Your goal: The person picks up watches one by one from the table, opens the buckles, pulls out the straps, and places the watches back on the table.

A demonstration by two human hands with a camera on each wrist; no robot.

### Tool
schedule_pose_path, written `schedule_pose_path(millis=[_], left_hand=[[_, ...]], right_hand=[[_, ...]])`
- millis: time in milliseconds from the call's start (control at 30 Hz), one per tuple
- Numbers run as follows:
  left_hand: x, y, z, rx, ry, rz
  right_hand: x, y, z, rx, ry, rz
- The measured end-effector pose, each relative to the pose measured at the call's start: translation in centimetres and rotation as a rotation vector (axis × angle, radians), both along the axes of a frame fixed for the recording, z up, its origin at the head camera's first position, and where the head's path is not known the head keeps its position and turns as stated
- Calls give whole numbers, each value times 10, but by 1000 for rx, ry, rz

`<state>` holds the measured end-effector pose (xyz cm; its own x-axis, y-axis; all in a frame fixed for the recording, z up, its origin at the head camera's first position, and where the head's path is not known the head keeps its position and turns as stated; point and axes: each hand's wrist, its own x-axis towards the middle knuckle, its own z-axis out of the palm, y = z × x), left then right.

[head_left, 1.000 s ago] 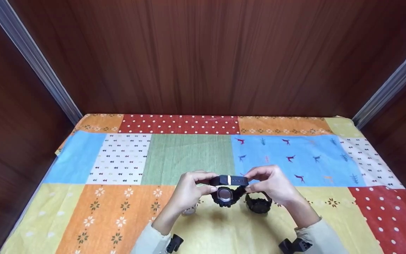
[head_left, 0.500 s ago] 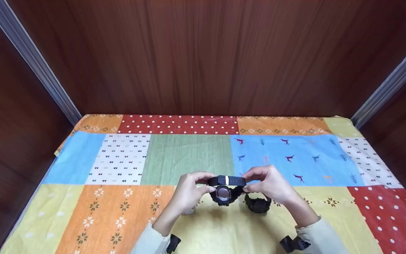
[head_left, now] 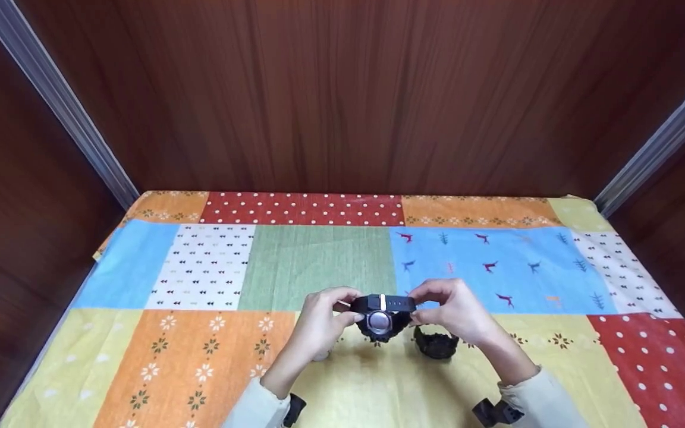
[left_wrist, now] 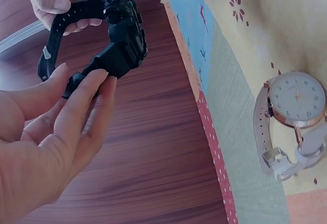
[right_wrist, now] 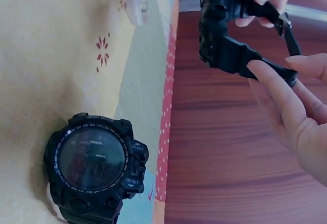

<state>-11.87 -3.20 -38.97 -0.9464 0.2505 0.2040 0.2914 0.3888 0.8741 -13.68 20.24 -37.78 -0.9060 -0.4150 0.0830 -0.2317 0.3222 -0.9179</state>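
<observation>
The black digital watch is held above the patchwork cloth, its strap pinched by the left hand and right hand. The strap ends are best kept level while fastened.

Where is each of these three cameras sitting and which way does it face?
Head: above, looking forward and down at the patchwork cloth; shows both hands and sleeves.
Left wrist: behind the left hand, looking along its fingers; a white watch lies on the cloth.
Right wrist: behind the right hand; a second black watch lies below.
All three share the held black watch.
</observation>
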Motion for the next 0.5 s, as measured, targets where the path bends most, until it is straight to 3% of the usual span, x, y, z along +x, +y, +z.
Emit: schedule_pose_path(millis=[300, 500], left_hand=[[0, 0, 2, 66, -29, -16], [0, -2, 1, 90, -56, -16]], right_hand=[[2, 0, 3, -123, -122, -10], [2, 1, 1, -144, -175, -19]])
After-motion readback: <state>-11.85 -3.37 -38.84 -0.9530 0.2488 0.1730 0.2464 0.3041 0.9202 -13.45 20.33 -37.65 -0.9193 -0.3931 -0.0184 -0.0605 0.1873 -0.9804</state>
